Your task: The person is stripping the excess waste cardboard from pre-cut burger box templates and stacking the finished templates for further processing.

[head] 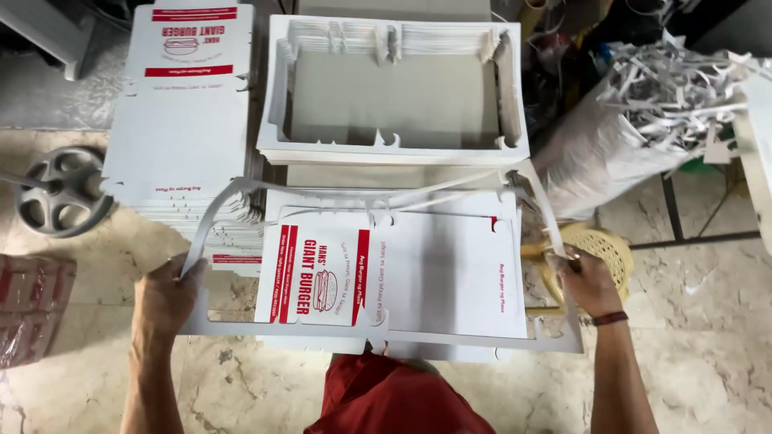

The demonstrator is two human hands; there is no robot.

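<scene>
I have both hands on a thin white cardboard waste frame point(450, 337), the die-cut border that runs around a printed carton blank point(402, 277) at the lower middle of the frame. My left hand point(165, 297) is closed on the frame's left strip, my right hand point(587, 281) pinches its right strip; the far strip arcs up loosely between them. I judge it very light and floppy, easy to tear at the narrow corners, so the side strips near the corners look like the soundest hold. The blank under it is flat, stiffer, white with red print, and lies on top of a stack of the same.

Toward the upper middle lies a pile of stripped frames point(394, 149), and a stack of finished blanks point(181, 120) fills the upper left. A sack of paper trimmings point(635, 120) sits at the upper right, a yellow basket point(603, 245) beside my right hand, a grey metal wheel point(60, 193) at the left edge. The floor is pale mottled marble point(708, 345).
</scene>
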